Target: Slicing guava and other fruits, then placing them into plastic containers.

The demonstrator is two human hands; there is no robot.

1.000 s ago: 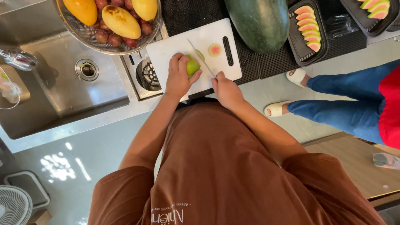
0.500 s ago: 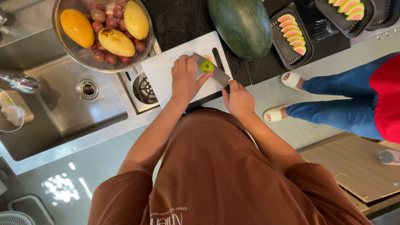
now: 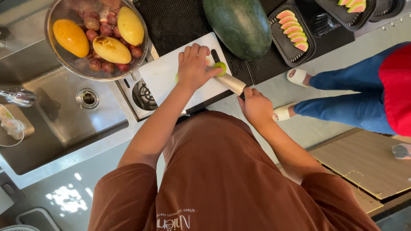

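A white cutting board [image 3: 160, 77] lies on the counter beside the sink. My left hand [image 3: 193, 68] presses down on a small green fruit [image 3: 220, 67] there, most of the fruit hidden under my fingers. My right hand [image 3: 256, 107] grips the handle of a knife [image 3: 231, 82], whose broad blade reaches up to the fruit's right side and touches it.
A metal colander [image 3: 64, 64] of yellow mangoes and small red fruits sits over the steel sink [image 3: 64, 115]. A dark green watermelon [image 3: 239, 25] lies on a black mat behind the board. Black trays [image 3: 278, 38] hold pink fruit slices. Another person in jeans and sandals [image 3: 342, 102] stands at right.
The view has shifted, so everything sits further right and lower. My left hand slid over the green fruit, and the knife blade now lies flatter against its right side.
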